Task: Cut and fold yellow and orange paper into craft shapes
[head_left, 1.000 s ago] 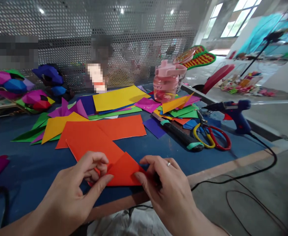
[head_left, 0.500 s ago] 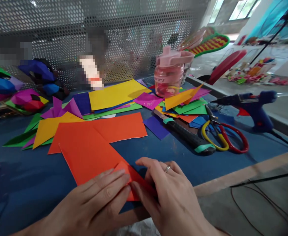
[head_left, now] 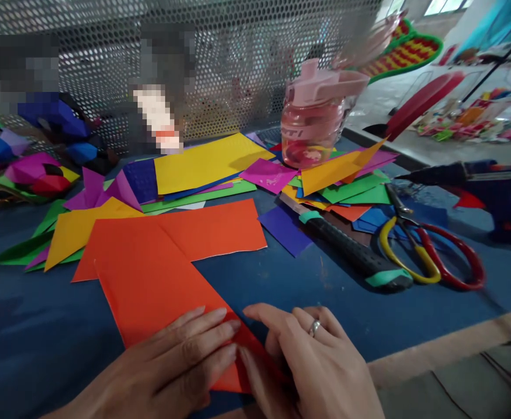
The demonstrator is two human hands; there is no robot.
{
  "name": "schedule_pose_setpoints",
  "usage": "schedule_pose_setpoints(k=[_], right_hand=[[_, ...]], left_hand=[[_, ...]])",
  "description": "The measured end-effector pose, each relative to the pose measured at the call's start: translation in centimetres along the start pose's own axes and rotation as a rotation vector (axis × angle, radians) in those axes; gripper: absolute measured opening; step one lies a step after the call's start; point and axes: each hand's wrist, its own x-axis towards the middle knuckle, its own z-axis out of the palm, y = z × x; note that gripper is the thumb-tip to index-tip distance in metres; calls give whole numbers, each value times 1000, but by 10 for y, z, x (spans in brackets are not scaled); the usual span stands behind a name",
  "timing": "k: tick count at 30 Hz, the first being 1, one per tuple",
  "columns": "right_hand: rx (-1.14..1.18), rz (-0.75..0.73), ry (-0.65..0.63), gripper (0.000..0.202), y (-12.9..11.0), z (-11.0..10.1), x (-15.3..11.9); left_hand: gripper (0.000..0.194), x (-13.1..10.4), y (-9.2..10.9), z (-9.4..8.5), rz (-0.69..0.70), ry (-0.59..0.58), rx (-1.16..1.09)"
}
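An orange-red paper sheet (head_left: 151,285) lies slantwise at the table's near edge, its lower right edge turned up in a fold. My left hand (head_left: 185,355) rests flat on its lower part, fingers stretched out. At the folded right edge, my right hand (head_left: 303,355), with a ring, has its thumb and bent fingers closed round the paper. A second orange-red strip (head_left: 220,230) lies partly beneath the first sheet. To the right are a black and teal cutter (head_left: 351,250) and scissors (head_left: 430,250) with yellow and red handles.
Coloured paper stacks (head_left: 207,166) lie behind the sheet. A pink bottle (head_left: 312,116) stands at the back beside more paper pieces (head_left: 355,186). A dark blue glue gun (head_left: 500,198) is at the right. Folded paper shapes (head_left: 41,171) sit at the left, before a perforated metal screen (head_left: 238,58).
The view has shifted, so the glue gun and scissors appear farther right. My left fingers now lie flat over the place where a small raised paper flap showed. My right hand stays at the folded edge.
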Motion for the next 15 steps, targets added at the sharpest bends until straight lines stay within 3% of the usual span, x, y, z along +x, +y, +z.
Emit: schedule_pose_setpoints(k=[5, 11, 15], right_hand=[[9, -4, 22, 17, 0, 1, 0], [10, 23, 11, 29, 3, -2, -4], [-5, 28, -1, 32, 5, -6, -7]], left_hand=[[39, 5, -1, 1, 41, 8, 11], [37, 3, -2, 6, 70, 112, -9], [41, 0, -2, 8, 86, 104, -3]])
